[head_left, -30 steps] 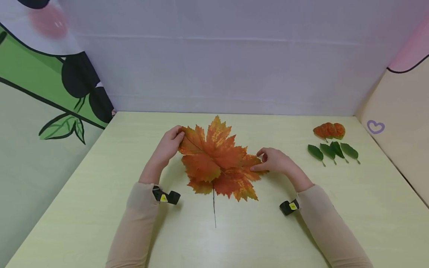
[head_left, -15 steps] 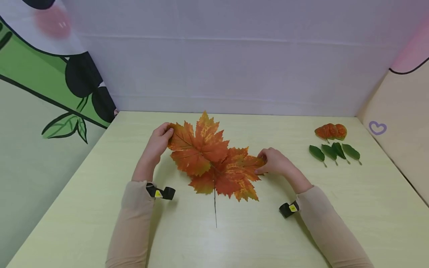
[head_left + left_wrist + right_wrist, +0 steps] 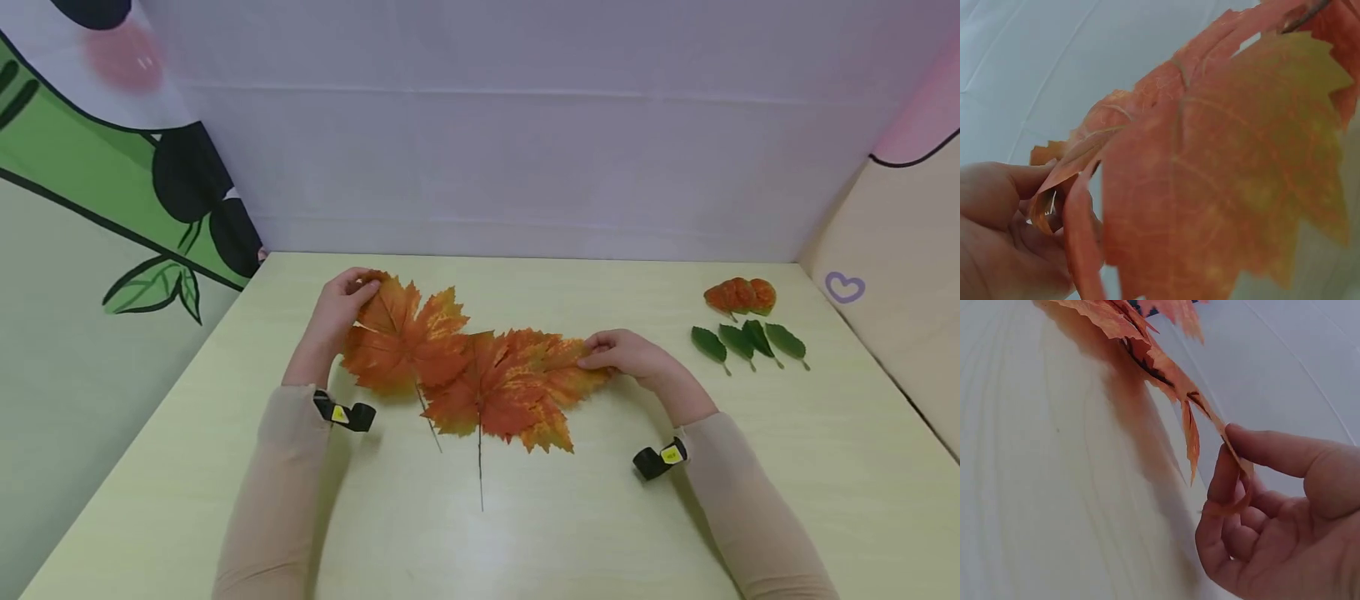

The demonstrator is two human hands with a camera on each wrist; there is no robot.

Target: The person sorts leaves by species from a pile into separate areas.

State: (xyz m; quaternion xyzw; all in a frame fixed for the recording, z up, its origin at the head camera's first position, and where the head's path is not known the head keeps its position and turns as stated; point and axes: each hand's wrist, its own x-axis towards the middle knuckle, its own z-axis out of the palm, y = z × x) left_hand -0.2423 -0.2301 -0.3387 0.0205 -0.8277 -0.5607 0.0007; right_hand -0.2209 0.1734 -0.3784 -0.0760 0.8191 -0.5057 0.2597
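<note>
My left hand (image 3: 335, 307) pinches the upper left edge of an orange maple leaf (image 3: 401, 337), whose thin stem points down toward the table. In the left wrist view the thumb (image 3: 1029, 178) presses on that leaf's edge, with a greenish-orange lobe close to the camera. With its thumb and fingers, my right hand (image 3: 633, 358) pinches the right tip of another orange maple leaf (image 3: 517, 387). This one overlaps the first in the middle, and its dark stem (image 3: 481, 471) runs toward me. The right wrist view shows the pinched leaf (image 3: 1172, 378) nearly edge-on, raised off the table.
At the back right of the table (image 3: 480, 558) lie several small green leaves (image 3: 742, 342) in a row. Behind them are overlapping orange-red leaves (image 3: 741, 296). A pale cloth backdrop (image 3: 525, 167) stands along the table's far edge.
My left hand has moved left, drawing its maple leaf away from the other one, so its stem now shows. My right hand keeps its pinch and has shifted slightly right.
</note>
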